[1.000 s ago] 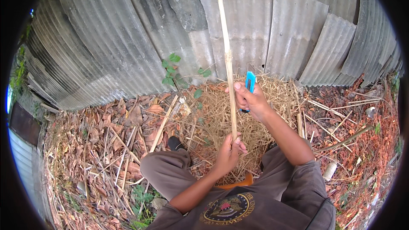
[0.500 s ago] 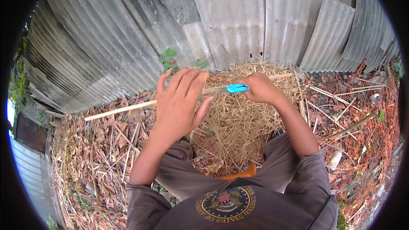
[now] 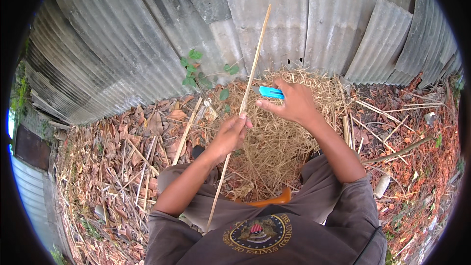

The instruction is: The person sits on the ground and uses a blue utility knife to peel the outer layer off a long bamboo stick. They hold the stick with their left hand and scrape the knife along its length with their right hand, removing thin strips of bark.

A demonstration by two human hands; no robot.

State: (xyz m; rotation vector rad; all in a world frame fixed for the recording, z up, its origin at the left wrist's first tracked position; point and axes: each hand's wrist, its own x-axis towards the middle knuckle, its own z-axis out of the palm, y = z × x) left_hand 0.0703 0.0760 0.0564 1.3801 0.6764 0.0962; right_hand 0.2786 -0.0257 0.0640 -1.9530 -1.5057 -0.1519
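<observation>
A long, thin pale wooden stick (image 3: 254, 64) stands steeply slanted in front of me, its far end up against the view of the metal fence and its near end by my lap. My left hand (image 3: 231, 133) is closed around it a little below its middle. In my right hand (image 3: 296, 99) is a utility knife with a light blue handle (image 3: 271, 92), its short grey blade pointing left toward the stick. A small gap shows between blade and stick. My right thumb reaches out below the knife.
Corrugated metal sheets (image 3: 274, 29) form a fence ahead. A heap of pale shavings (image 3: 274, 142) lies between my knees, above an orange curved object (image 3: 267, 199). Dry leaves, loose sticks (image 3: 187, 131) and a green plant (image 3: 192, 68) are to the left; a branch (image 3: 402, 148) lies right.
The stick has swung from nearly level to steep. My left hand, spread before, has lowered and closed on it. My right hand has let go of the stick and keeps the knife.
</observation>
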